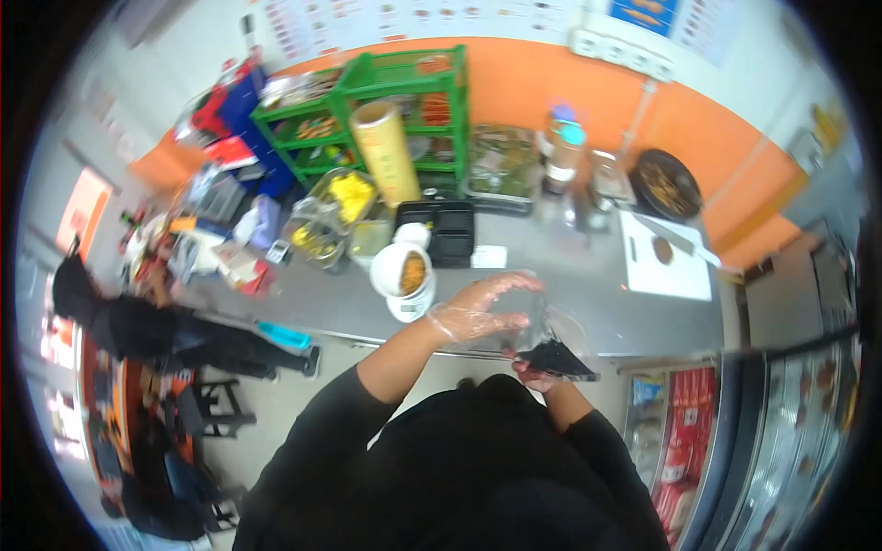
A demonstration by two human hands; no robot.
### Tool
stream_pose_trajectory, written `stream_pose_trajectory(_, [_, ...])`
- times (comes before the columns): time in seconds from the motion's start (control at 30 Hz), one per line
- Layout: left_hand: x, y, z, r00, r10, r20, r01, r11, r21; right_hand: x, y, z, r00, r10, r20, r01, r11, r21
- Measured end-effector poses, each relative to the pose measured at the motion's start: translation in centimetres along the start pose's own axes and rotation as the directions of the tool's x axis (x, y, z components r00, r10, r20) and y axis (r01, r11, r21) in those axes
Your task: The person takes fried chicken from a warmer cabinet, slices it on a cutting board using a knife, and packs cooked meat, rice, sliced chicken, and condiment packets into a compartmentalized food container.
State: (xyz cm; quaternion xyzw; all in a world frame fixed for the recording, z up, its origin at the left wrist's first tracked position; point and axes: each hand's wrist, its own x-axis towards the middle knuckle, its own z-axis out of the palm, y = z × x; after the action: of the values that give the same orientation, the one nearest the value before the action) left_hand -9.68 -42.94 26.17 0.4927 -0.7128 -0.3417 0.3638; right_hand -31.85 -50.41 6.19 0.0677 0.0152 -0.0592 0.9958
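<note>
Near the counter's front edge, my right hand (536, 374) grips a clear plastic bag (554, 354) with dark contents gathered in its lower part. My left hand (485, 308), in a clear glove, is spread beside the bag's upper part, its fingers apart. Left of that hand, a white bowl (401, 271) with orange-brown food rests on a white scale (411, 306). Behind them lies a black compartment tray (449, 231), with a small white card (489, 256) at its right.
A white cutting board (668, 260) holds a knife (675, 239) and a brown piece. Green shelves (404, 78), a yellow-wrapped roll (386, 151) and food containers (503, 165) stand at the back. A person in dark clothes (156, 326) is at the left.
</note>
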Motion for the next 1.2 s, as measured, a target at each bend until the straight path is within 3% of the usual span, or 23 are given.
stream_pose_trajectory(0.1, [1.3,0.0,2.5,0.997,-0.019,-0.071,0.000,0.964,-0.264,-1.1,1.2,4.1,0.999,-0.015,-0.029,0.013,0.998,-0.064])
stream_pose_trajectory(0.13, [1.6,0.8,2.8,0.994,-0.108,-0.005,0.102,0.952,-0.289,-1.5,1.5,4.9,0.999,-0.029,-0.037,0.026,0.997,-0.069])
stream_pose_trajectory(0.17, [1.9,1.3,3.0,0.979,-0.188,0.072,0.201,0.932,-0.302,-2.4,1.2,4.5,0.993,0.047,-0.106,-0.072,0.965,-0.252])
stream_pose_trajectory(0.27, [1.9,-0.3,5.2,0.998,-0.054,0.028,0.059,0.960,-0.275,-5.7,-1.6,-2.1,0.952,-0.012,-0.307,-0.176,0.800,-0.574])
stream_pose_trajectory(0.33, [2.3,-0.3,7.7,0.994,-0.009,0.106,0.039,0.956,-0.290,-9.2,-1.8,-0.5,0.855,-0.464,-0.230,0.119,0.609,-0.785])
stream_pose_trajectory(0.4, [2.7,-0.2,10.2,0.993,-0.095,0.065,0.111,0.943,-0.313,-14.6,-1.5,3.7,0.796,-0.606,-0.004,0.388,0.514,-0.765])
stream_pose_trajectory(0.43, [3.0,-0.4,11.6,0.992,-0.078,0.098,0.106,0.942,-0.320,-17.0,-0.7,5.9,0.772,-0.635,-0.006,0.408,0.503,-0.762])
stream_pose_trajectory(0.5, [3.7,-1.5,14.9,0.975,-0.089,0.202,0.145,0.949,-0.281,-21.1,0.8,9.2,0.893,-0.447,0.045,0.150,0.202,-0.968])
stream_pose_trajectory(0.53, [4.1,-1.8,16.7,0.973,-0.081,0.216,0.142,0.949,-0.281,-22.3,2.2,9.5,0.850,-0.504,-0.155,-0.148,0.054,-0.987])
stream_pose_trajectory(0.6, [4.8,-2.2,21.1,0.956,-0.086,0.282,0.170,0.943,-0.287,-23.7,4.2,7.2,0.778,-0.623,-0.083,-0.381,-0.362,-0.851])
stream_pose_trajectory(0.7, [6.7,-3.0,26.9,0.926,0.006,0.377,0.061,0.984,-0.165,-26.5,5.2,2.9,0.683,-0.711,-0.168,-0.498,-0.285,-0.819])
stream_pose_trajectory(0.73, [7.0,-3.4,28.6,0.926,0.007,0.377,0.060,0.984,-0.167,-28.0,5.1,0.6,0.608,-0.767,-0.204,-0.542,-0.213,-0.813])
stream_pose_trajectory(0.8, [6.5,-4.7,32.2,0.965,-0.089,0.245,0.073,0.994,0.075,-31.7,3.8,-5.8,0.425,-0.841,-0.335,-0.636,-0.014,-0.771])
stream_pose_trajectory(0.83, [6.3,-5.7,33.5,0.947,-0.167,0.274,0.159,0.986,0.051,-33.6,3.2,-10.1,0.310,-0.846,-0.433,-0.673,0.126,-0.729])
stream_pose_trajectory(0.9, [2.1,-10.6,36.7,0.870,-0.387,0.305,0.365,0.922,0.128,-38.3,1.5,-18.8,0.307,-0.848,-0.432,-0.723,0.087,-0.685])
stream_pose_trajectory(0.93, [-0.3,-11.7,37.8,0.798,-0.534,0.280,0.512,0.845,0.155,-40.6,2.1,-27.4,0.186,-0.900,-0.393,-0.580,0.223,-0.784])
stream_pose_trajectory(0.97, [-2.6,-12.8,38.9,0.705,-0.664,0.249,0.641,0.747,0.178,-42.2,0.1,-28.9,0.048,-0.808,-0.588,-0.428,0.515,-0.743])
stream_pose_trajectory(1.0, [-5.7,-14.2,39.5,0.651,-0.719,0.243,0.676,0.695,0.245,-44.3,-1.0,-34.6,0.011,-0.723,-0.691,-0.187,0.677,-0.712])
stream_pose_trajectory(1.03, [-9.2,-15.7,39.9,0.602,-0.764,0.233,0.699,0.645,0.309,-44.9,-3.3,-35.6,-0.121,-0.636,-0.762,0.146,0.748,-0.648])
stream_pose_trajectory(1.07, [-12.5,-16.9,40.0,0.538,-0.815,0.215,0.740,0.579,0.342,-48.1,-4.4,-43.6,-0.099,-0.701,-0.706,-0.088,0.713,-0.696])
stream_pose_trajectory(1.1, [-16.3,-17.5,39.7,0.471,-0.860,0.195,0.775,0.510,0.374,-48.6,-7.1,-43.3,-0.266,-0.664,-0.699,-0.081,0.738,-0.670])
stream_pose_trajectory(1.17, [-23.3,-17.9,38.6,0.335,-0.929,0.154,0.787,0.366,0.496,-52.9,-10.3,-50.7,-0.187,-0.917,-0.352,-0.767,0.360,-0.531])
stream_pose_trajectory(1.2, [-24.7,-17.0,37.9,0.209,-0.969,0.133,0.810,0.248,0.532,-54.0,-12.5,-52.4,-0.287,-0.884,-0.370,-0.701,0.457,-0.548])
